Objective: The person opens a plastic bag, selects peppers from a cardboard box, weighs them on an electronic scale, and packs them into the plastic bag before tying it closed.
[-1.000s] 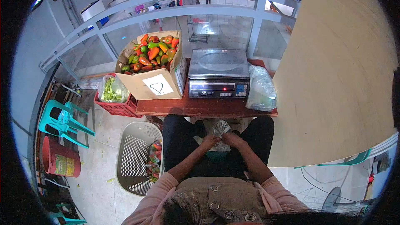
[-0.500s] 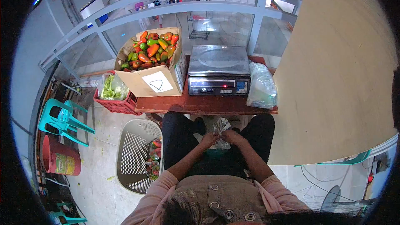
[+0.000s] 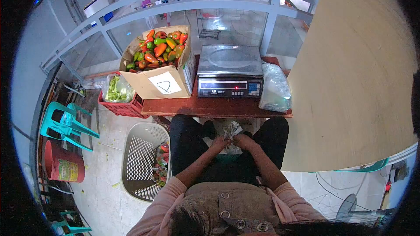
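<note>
Between my knees I hold a clear plastic bag (image 3: 232, 128), its crinkled film showing above and below my fingers. My left hand (image 3: 221, 143) is closed on the left side of the bag, and my right hand (image 3: 243, 141) grips it from the right. The two hands almost touch at the gathered middle. Whether anything is inside the bag I cannot make out. Beyond my knees, a scale (image 3: 229, 72) with a lit red dot stands on a red-brown table (image 3: 188, 107), beside a cardboard box (image 3: 148, 85) full of red, orange and green peppers (image 3: 161, 50).
A bundle of clear plastic bags (image 3: 275, 88) lies right of the scale. On the floor at left, a beige basket (image 3: 136, 161) contains bagged peppers (image 3: 161, 164). Farther left are a red crate (image 3: 127, 108), turquoise chair (image 3: 65, 120) and red bucket (image 3: 63, 161). A wooden panel (image 3: 350, 83) rises at right.
My hands remain on the plastic bag with only a slight shift of the fingers. The view has tilted very slightly, moving the table and box a little upward.
</note>
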{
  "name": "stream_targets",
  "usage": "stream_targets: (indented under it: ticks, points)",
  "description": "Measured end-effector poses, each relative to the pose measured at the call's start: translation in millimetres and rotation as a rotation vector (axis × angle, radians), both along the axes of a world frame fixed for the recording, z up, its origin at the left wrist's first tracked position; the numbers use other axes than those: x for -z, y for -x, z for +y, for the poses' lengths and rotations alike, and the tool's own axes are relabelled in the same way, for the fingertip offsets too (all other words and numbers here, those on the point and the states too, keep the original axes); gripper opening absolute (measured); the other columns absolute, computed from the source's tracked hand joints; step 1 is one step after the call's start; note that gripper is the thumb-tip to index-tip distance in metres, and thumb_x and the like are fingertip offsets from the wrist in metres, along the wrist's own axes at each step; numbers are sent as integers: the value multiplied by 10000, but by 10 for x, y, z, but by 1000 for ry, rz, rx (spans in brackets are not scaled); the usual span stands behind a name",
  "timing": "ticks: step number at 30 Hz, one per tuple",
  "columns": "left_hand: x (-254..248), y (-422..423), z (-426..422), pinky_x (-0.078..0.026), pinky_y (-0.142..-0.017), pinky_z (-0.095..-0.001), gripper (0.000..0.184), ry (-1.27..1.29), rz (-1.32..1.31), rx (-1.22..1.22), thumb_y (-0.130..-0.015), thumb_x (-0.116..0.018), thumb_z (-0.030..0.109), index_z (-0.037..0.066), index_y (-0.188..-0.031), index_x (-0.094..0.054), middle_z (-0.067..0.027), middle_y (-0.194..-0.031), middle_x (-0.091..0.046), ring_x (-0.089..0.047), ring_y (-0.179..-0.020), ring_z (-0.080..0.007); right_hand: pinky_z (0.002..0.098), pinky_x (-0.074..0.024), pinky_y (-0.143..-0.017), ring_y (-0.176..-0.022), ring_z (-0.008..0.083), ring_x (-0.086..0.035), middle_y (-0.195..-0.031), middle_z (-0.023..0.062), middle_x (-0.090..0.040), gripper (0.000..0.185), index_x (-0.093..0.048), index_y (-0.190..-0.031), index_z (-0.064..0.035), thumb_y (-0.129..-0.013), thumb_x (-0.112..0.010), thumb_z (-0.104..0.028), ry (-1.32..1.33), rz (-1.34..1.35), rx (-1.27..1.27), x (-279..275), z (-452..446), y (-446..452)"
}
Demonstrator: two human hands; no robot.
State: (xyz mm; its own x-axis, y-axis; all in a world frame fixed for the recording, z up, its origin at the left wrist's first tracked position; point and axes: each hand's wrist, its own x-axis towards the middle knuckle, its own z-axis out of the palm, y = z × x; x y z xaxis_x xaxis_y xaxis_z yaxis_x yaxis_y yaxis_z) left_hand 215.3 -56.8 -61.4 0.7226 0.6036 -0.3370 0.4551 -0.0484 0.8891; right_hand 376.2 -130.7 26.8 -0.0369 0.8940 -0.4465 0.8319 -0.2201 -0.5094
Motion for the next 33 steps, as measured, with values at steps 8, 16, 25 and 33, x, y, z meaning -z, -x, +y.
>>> stream_targets:
  ticks: [8, 16, 25, 33]
  points:
    - [-120, -18, 1, -443, -726, -401, 376, -32, 52, 38, -879, -501, 380, 71, -1064, -609, -149, -902, -627, -582, -798, -281, 431, -458, -792, -916, 322, -590, -979, 170, -618, 247, -600, -1009, -16, -837, -541, -184, 59, -33, -53, 264, 69, -39]
    - [13, -32, 34, -444, -667, -359, 310, 45, 44, 72, -882, -509, 312, 64, -1031, -618, -105, -793, -613, -570, -704, -219, 436, -459, -792, -915, 330, -596, -988, 171, -628, 254, -620, -1003, -23, -831, -547, -196, 28, -1, -42, 166, 46, -27]
    - [-70, 13, 10, -430, -622, -309, 319, 130, -49, 5, -850, -557, 371, 80, -962, -627, -16, -800, -600, -530, -691, -147, 436, -457, -793, -908, 336, -596, -985, 180, -624, 243, -627, -984, -33, -829, -540, -199, -20, 4, -37, 160, 43, -19]
    - [-96, 2, -1, -434, -692, -337, 291, 80, -14, -6, -862, -559, 323, 77, -998, -637, -76, -866, -617, -560, -761, -189, 411, -465, -708, -813, 301, -602, -930, 175, -630, 242, -620, -955, -20, -844, -524, -211, -43, -13, -141, 305, 55, -86]
